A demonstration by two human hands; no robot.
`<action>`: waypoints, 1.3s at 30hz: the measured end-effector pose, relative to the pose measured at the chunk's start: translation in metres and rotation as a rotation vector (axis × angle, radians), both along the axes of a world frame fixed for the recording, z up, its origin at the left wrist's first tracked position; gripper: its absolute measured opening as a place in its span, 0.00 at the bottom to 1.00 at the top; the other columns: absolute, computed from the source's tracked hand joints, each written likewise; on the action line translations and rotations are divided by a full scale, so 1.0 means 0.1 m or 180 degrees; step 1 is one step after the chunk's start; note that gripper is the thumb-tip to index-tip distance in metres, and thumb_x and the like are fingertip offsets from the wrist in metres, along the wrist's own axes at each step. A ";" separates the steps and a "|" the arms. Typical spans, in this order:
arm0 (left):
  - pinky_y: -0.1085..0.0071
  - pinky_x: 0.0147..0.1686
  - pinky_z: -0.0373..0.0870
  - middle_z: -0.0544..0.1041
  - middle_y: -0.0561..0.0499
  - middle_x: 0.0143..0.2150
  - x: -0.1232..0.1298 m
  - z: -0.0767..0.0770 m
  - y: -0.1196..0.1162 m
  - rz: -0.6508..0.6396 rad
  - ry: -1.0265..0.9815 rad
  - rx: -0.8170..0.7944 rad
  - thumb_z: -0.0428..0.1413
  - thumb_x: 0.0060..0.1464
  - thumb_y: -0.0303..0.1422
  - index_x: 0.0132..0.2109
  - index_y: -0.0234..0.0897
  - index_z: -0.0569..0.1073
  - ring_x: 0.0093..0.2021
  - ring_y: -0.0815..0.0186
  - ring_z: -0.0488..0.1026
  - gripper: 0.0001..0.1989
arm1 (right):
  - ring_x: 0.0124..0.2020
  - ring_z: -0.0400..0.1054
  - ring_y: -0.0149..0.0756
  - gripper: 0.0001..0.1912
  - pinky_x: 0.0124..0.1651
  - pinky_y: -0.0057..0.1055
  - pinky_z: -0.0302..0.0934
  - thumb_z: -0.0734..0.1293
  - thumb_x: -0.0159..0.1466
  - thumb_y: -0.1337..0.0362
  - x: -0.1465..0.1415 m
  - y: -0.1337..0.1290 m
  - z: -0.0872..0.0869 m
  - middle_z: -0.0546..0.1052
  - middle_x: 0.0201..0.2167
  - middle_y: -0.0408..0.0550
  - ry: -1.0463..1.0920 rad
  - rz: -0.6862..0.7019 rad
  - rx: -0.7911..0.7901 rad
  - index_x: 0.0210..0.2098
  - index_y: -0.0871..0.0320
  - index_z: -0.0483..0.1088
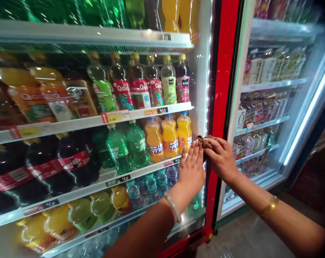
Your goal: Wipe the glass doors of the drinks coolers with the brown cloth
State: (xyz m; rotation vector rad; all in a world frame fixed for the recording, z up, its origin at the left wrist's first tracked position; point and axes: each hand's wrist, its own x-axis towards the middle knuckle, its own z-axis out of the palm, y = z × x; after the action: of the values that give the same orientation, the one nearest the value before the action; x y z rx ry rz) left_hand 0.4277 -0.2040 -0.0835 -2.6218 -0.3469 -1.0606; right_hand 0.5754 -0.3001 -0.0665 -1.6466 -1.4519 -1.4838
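A crumpled brown cloth (205, 141) is bunched at the right edge of the lit drinks cooler, beside the red frame (223, 71). My right hand (222, 157) is closed round it, fingers curled over its right side. Just left of it, my left hand (192, 172) lies with fingers stretched out and pointing up, their tips touching or very near the cloth. Behind the left hand stand orange soda bottles (170, 134) on a white shelf. A pale bangle is on the left wrist, a gold one on the right.
Shelves of green (118, 147), cola (72, 159) and juice bottles (122, 87) fill the cooler to the left. A second cooler with white shelves (272, 85) stands at the right, above a grey floor (237, 233).
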 end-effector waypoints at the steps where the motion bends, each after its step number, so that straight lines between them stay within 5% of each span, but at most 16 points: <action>1: 0.49 0.79 0.44 0.47 0.40 0.80 0.03 -0.10 -0.01 -0.0029 0.0037 0.0006 0.53 0.62 0.32 0.78 0.25 0.48 0.81 0.56 0.37 0.42 | 0.63 0.62 0.48 0.09 0.59 0.47 0.64 0.69 0.67 0.69 0.05 -0.02 -0.10 0.77 0.59 0.49 -0.0014 0.0063 0.0018 0.44 0.49 0.77; 4: 0.50 0.80 0.43 0.46 0.41 0.81 0.08 -0.26 -0.08 -0.0099 0.0090 -0.0056 0.54 0.62 0.32 0.78 0.26 0.47 0.81 0.56 0.35 0.43 | 0.64 0.63 0.47 0.12 0.60 0.49 0.66 0.70 0.66 0.71 0.15 -0.09 -0.26 0.78 0.58 0.46 0.0015 0.0229 -0.0018 0.45 0.47 0.75; 7: 0.52 0.80 0.42 0.48 0.41 0.80 0.15 -0.15 -0.14 -0.0155 0.0024 -0.0187 0.56 0.62 0.33 0.78 0.26 0.47 0.81 0.55 0.36 0.44 | 0.63 0.65 0.46 0.14 0.60 0.49 0.68 0.70 0.67 0.71 0.22 -0.16 -0.11 0.79 0.57 0.44 0.0137 0.0365 -0.0135 0.47 0.45 0.74; 10: 0.52 0.80 0.44 0.48 0.43 0.81 0.32 0.30 -0.19 -0.0262 -0.0047 -0.0360 0.55 0.63 0.34 0.79 0.29 0.44 0.81 0.54 0.37 0.45 | 0.64 0.64 0.46 0.17 0.60 0.50 0.70 0.71 0.66 0.71 0.36 -0.19 0.41 0.78 0.58 0.43 0.0134 0.0406 -0.0068 0.49 0.43 0.74; 15: 0.46 0.79 0.47 0.46 0.42 0.81 0.68 1.32 -0.27 -0.0207 -0.0265 -0.0653 0.51 0.67 0.37 0.80 0.30 0.36 0.81 0.50 0.40 0.45 | 0.65 0.65 0.49 0.15 0.62 0.52 0.70 0.73 0.64 0.71 0.56 -0.15 1.50 0.75 0.62 0.45 0.0025 0.0304 0.0260 0.45 0.44 0.76; 18: 0.43 0.77 0.55 0.48 0.39 0.80 0.68 1.61 -0.38 -0.0134 -0.0239 -0.0651 0.52 0.66 0.37 0.79 0.29 0.33 0.80 0.48 0.45 0.47 | 0.67 0.65 0.49 0.18 0.64 0.56 0.71 0.70 0.66 0.69 0.54 -0.19 1.71 0.73 0.66 0.46 0.0379 0.0348 0.0186 0.51 0.43 0.76; 22: 0.45 0.71 0.68 0.53 0.37 0.78 0.49 1.64 -0.57 -0.0127 0.0113 -0.0633 0.51 0.63 0.29 0.79 0.30 0.31 0.77 0.50 0.54 0.48 | 0.67 0.68 0.47 0.27 0.61 0.52 0.76 0.66 0.67 0.68 0.46 -0.35 1.56 0.74 0.65 0.44 0.0832 0.0528 -0.0206 0.63 0.39 0.72; 24: 0.46 0.70 0.70 0.53 0.36 0.78 0.46 1.74 -0.63 -0.0251 0.0318 -0.0663 0.51 0.62 0.27 0.79 0.30 0.32 0.77 0.50 0.55 0.48 | 0.63 0.72 0.43 0.30 0.58 0.45 0.78 0.65 0.68 0.67 0.46 -0.40 1.63 0.78 0.60 0.42 0.0895 0.0615 -0.0307 0.68 0.39 0.67; 26: 0.47 0.70 0.70 0.53 0.35 0.78 0.54 2.00 -0.64 -0.0400 0.0276 -0.0698 0.52 0.61 0.27 0.79 0.30 0.31 0.78 0.50 0.53 0.49 | 0.62 0.72 0.41 0.31 0.59 0.42 0.77 0.65 0.70 0.65 0.53 -0.39 1.89 0.80 0.58 0.42 0.0908 0.0648 -0.0267 0.71 0.40 0.63; 31: 0.46 0.76 0.55 0.41 0.36 0.81 1.03 2.97 -0.54 -0.0764 -0.0574 -0.0751 0.55 0.60 0.26 0.79 0.34 0.28 0.80 0.49 0.43 0.53 | 0.73 0.58 0.41 0.27 0.74 0.47 0.63 0.65 0.72 0.62 0.84 -0.20 2.95 0.70 0.69 0.41 0.1059 0.0518 -0.0152 0.69 0.41 0.66; 33: 0.47 0.77 0.51 0.36 0.38 0.81 1.15 3.20 -0.50 -0.0932 -0.0622 -0.0822 0.56 0.58 0.26 0.79 0.35 0.29 0.80 0.48 0.39 0.54 | 0.74 0.55 0.41 0.24 0.76 0.45 0.59 0.64 0.73 0.61 0.91 -0.15 3.22 0.69 0.69 0.42 0.1026 0.0454 -0.0205 0.68 0.45 0.68; 35: 0.48 0.77 0.49 0.36 0.40 0.82 1.17 3.23 -0.51 -0.0918 -0.0774 -0.0874 0.56 0.55 0.25 0.80 0.35 0.32 0.80 0.48 0.40 0.54 | 0.74 0.56 0.41 0.24 0.77 0.44 0.57 0.63 0.73 0.61 0.94 -0.16 3.31 0.69 0.70 0.41 0.0978 0.0426 -0.0429 0.68 0.46 0.68; 39: 0.49 0.77 0.51 0.34 0.44 0.82 1.13 2.98 -0.62 -0.0833 -0.0739 -0.0927 0.58 0.52 0.24 0.80 0.37 0.33 0.80 0.46 0.41 0.57 | 0.73 0.56 0.40 0.22 0.76 0.43 0.58 0.65 0.73 0.61 0.96 -0.32 3.19 0.69 0.69 0.34 0.0837 0.0507 -0.0902 0.65 0.43 0.71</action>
State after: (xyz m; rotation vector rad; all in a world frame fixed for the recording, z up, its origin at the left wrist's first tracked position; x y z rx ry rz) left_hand 0.5409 -0.2661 0.2146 -2.8622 -0.2246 -1.5108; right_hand 0.6717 -0.3326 0.2526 -1.7628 -1.6533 -0.9685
